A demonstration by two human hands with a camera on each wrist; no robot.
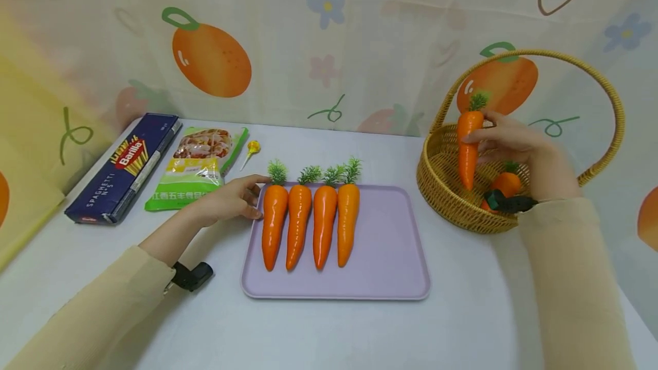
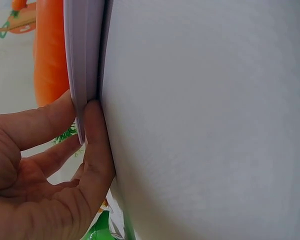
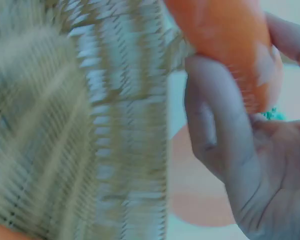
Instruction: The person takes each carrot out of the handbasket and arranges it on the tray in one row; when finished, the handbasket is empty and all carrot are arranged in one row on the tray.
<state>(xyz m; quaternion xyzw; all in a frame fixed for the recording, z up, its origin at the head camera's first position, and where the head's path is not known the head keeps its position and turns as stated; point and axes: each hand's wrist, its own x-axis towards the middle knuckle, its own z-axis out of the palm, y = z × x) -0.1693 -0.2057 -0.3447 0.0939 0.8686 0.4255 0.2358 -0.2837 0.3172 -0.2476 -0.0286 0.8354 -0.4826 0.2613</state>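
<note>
My right hand grips an orange toy carrot near its leafy top, with the tip pointing down into the wicker basket. In the right wrist view the thumb and fingers wrap the thick end of the carrot, beside the woven wall. At the upper left corner of the lilac tray, my left hand pinches the rim. The left wrist view shows the tray edge between thumb and fingers. Several carrots lie side by side on the tray, green tops toward the back.
Inside the basket lie more orange pieces, partly hidden by the right wrist camera. The basket's tall handle arches over it. At left are a blue spaghetti box, a green food bag and a yellow lollipop. A printed curtain hangs behind.
</note>
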